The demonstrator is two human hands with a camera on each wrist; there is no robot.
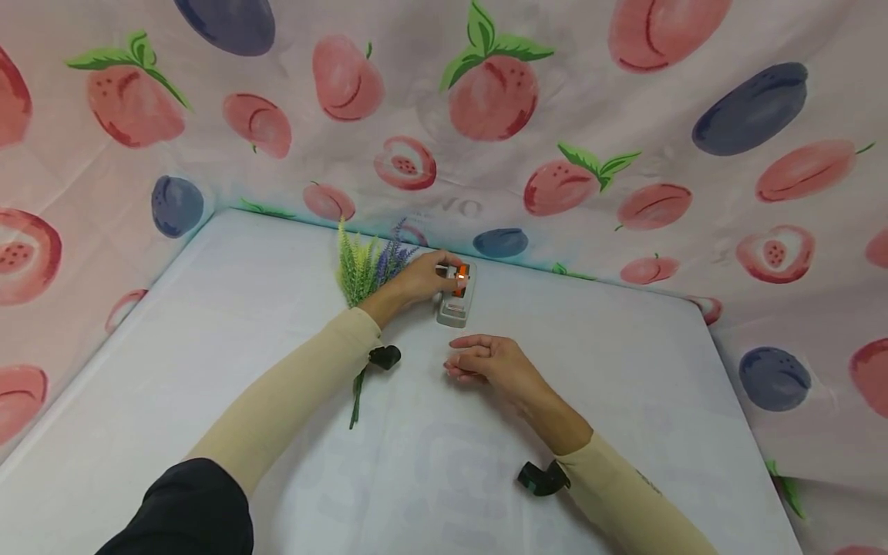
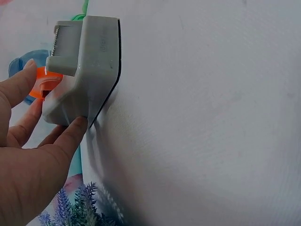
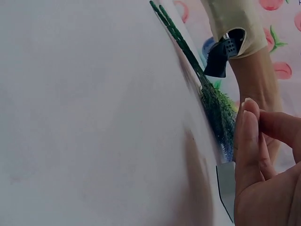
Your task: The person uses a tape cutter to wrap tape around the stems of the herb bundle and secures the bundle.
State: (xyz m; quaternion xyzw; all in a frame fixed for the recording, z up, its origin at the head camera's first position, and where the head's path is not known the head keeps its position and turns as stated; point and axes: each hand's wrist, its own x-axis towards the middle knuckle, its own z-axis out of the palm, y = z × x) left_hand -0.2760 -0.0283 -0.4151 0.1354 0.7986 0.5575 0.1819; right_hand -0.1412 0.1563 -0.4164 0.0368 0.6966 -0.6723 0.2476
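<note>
A grey tape dispenser (image 1: 454, 310) stands near the back of the white table. My left hand (image 1: 418, 279) is over its top, thumb and fingers pinching an orange spool (image 1: 462, 272). In the left wrist view the orange spool (image 2: 45, 83) sits between thumb and fingertips, and another finger touches the side of the dispenser (image 2: 99, 61). My right hand (image 1: 501, 368) hovers nearer the front, fingers loosely bent; in the right wrist view its thumb and fingertips meet with nothing visible between them.
Yellow-green and purple artificial flowers (image 1: 358, 266) lie left of the dispenser, their stems (image 1: 357, 401) reaching forward under my left forearm. A fruit-print cloth (image 1: 416, 85) hangs behind the table (image 1: 430, 478). A black wrist camera (image 1: 543, 478) is on my right wrist.
</note>
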